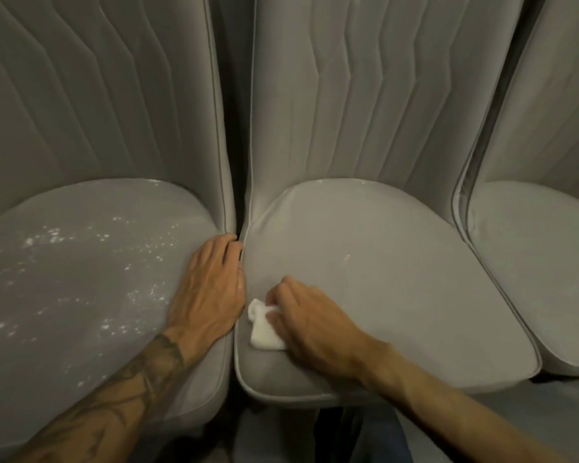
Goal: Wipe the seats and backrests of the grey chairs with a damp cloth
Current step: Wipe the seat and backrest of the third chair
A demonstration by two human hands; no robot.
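Three grey upholstered chairs stand side by side. My right hand [310,320] holds a small white cloth [263,330] against the front left part of the middle chair's seat [398,279], its fingers curled over the cloth. My left hand [211,285] rests flat on the right edge of the left chair's seat [81,279], fingertips reaching into the gap between the two chairs. White specks are scattered over the left seat. The middle backrest [365,95] and the left backrest [97,88] have stitched zigzag lines.
A third grey chair [542,262] stands at the right, partly cut off by the frame. A dark narrow gap [234,111] runs between the left and middle backrests. Below the seats' front edges the floor area is dark.
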